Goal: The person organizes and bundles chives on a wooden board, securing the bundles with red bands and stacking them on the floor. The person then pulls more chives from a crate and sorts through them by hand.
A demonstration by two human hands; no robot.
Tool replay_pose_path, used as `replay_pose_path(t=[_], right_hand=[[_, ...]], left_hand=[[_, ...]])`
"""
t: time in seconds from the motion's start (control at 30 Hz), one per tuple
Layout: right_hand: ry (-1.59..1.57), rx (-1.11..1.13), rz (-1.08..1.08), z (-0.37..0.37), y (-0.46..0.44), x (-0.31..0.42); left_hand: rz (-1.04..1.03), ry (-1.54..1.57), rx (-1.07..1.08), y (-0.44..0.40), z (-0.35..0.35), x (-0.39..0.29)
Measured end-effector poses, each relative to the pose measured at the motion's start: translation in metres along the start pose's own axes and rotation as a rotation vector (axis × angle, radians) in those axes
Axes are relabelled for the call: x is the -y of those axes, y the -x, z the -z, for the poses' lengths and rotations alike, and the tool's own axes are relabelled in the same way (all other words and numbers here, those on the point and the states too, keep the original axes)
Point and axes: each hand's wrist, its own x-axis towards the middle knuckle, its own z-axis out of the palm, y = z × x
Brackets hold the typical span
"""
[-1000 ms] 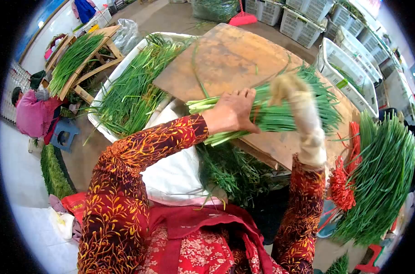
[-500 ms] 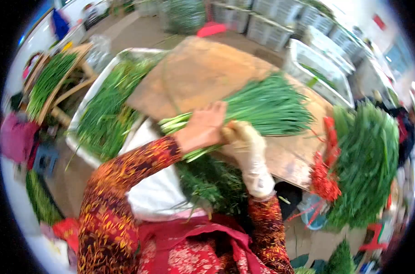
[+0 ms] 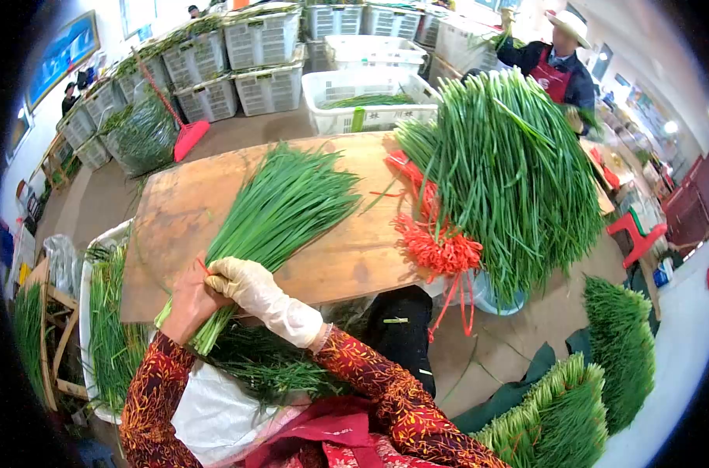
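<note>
A bunch of garlic chives [image 3: 280, 207] lies on the wooden board [image 3: 175, 210], its leaves fanned out away from me. My bare left hand [image 3: 192, 300] is wrapped round the bunch near its pale cut ends. Against it, my right hand [image 3: 253, 288] in a cream glove has its fingers closed at the stems. A short bit of red tie [image 3: 203, 266] shows between the two hands; the fingers partly hide it. Further right on the board, a cluster of red ties [image 3: 440, 246] hangs over the edge beside a big heap of chives [image 3: 518, 171].
A white crate of greens [image 3: 105, 327] stands left of the board. Beyond it are stacked crates [image 3: 265, 93] and a red dustpan [image 3: 191, 139]. A co-worker [image 3: 561, 66] handles greens at the back right. Chive bundles [image 3: 549, 421] and a red stool [image 3: 635, 234] are on the right.
My view has swung right, bringing the co-worker into sight. My left hand has gone from lying across the stems to wrapping them, and a red tie now shows at my hands.
</note>
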Motion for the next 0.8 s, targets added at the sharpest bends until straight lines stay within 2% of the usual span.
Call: replay_pose_path(t=[0.03, 0.1, 0.13, 0.17, 0.2, 0.23, 0.27, 0.3, 0.37, 0.4, 0.43, 0.5, 0.6, 0.63, 0.7, 0.73, 0.77, 0.8], right_hand=[[-0.037, 0.011, 0.017, 0.002, 0.002, 0.002], [0.033, -0.025, 0.094, -0.002, 0.0, -0.007], [-0.037, 0.039, -0.087, 0.006, 0.002, 0.012], [-0.085, 0.015, -0.053, 0.0, 0.002, 0.003], [-0.094, -0.007, -0.153, 0.0, 0.003, 0.012], [0.006, -0.03, -0.086, -0.001, 0.001, 0.007], [0.091, -0.09, 0.007, -0.009, -0.001, -0.007], [0.132, -0.128, 0.033, -0.006, -0.002, 0.007], [0.297, -0.156, 0.177, -0.008, -0.012, 0.008], [0.39, -0.166, 0.271, -0.009, -0.016, 0.009], [0.486, -0.184, 0.37, -0.011, -0.023, 0.01], [0.52, -0.164, 0.488, -0.009, -0.032, 0.018], [0.613, -0.051, 0.613, -0.003, -0.053, 0.038], [0.7, -0.005, 0.645, -0.004, -0.059, 0.039], [0.692, 0.095, 0.794, -0.009, -0.071, 0.038], [0.695, 0.118, 0.785, -0.011, -0.075, 0.036], [0.657, 0.19, 0.763, -0.013, -0.079, 0.033], [0.618, 0.258, 0.739, -0.016, -0.082, 0.029]], left_hand=[[-0.006, -0.005, 0.005, -0.006, -0.004, -0.002], [-0.067, 0.141, 0.181, -0.011, -0.005, 0.011], [-0.213, 0.081, 0.076, -0.007, -0.01, 0.018], [-0.125, -0.011, 0.084, -0.001, -0.005, 0.015], [-0.032, -0.104, 0.091, -0.001, -0.001, 0.009], [-0.101, 0.035, 0.02, 0.0, -0.004, 0.017], [-0.058, 0.028, 0.056, -0.004, -0.018, 0.032], [-0.028, 0.005, 0.117, -0.001, -0.002, 0.016], [-0.153, -0.086, -0.099, 0.004, -0.005, 0.02], [-0.053, -0.074, 0.011, 0.001, 0.007, 0.01], [-0.021, -0.073, -0.013, 0.001, 0.006, 0.016], [0.012, 0.151, 0.176, -0.007, -0.002, 0.028], [-0.116, 0.565, 0.22, 0.01, 0.044, -0.001], [-0.102, 0.578, 0.212, 0.011, 0.034, 0.003], [-0.313, 0.866, 0.004, 0.006, 0.008, 0.012], [-0.236, 0.893, 0.123, 0.009, 0.024, 0.007], [-0.226, 0.915, 0.115, 0.012, 0.022, 0.008], [-0.067, 0.907, 0.211, 0.015, 0.018, 0.009]])
